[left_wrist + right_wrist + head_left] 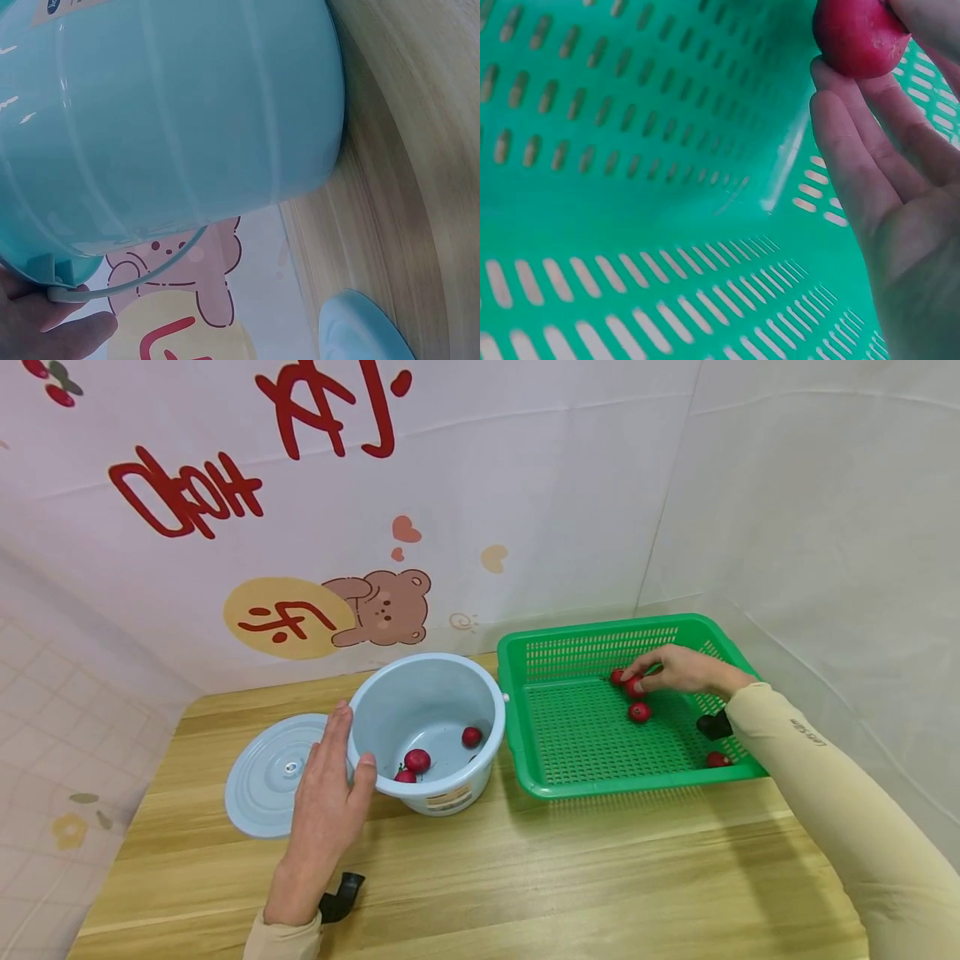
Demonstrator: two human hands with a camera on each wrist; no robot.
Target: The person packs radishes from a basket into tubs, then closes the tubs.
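- Blue lid (262,777) at left on the surface (525,877);
- left hand (330,806), fingers extended, against the left rim of the blue bucket (397,710); radishes (417,761) inside;
- right hand (682,668) pinching a red radish (634,687) within the green basket (577,743) at right.

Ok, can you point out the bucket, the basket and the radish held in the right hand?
Bucket (422,703): head view, on its inner back wall.
Basket (637,787): head view, on its front rim.
Radish (860,39): right wrist view, on its red side.
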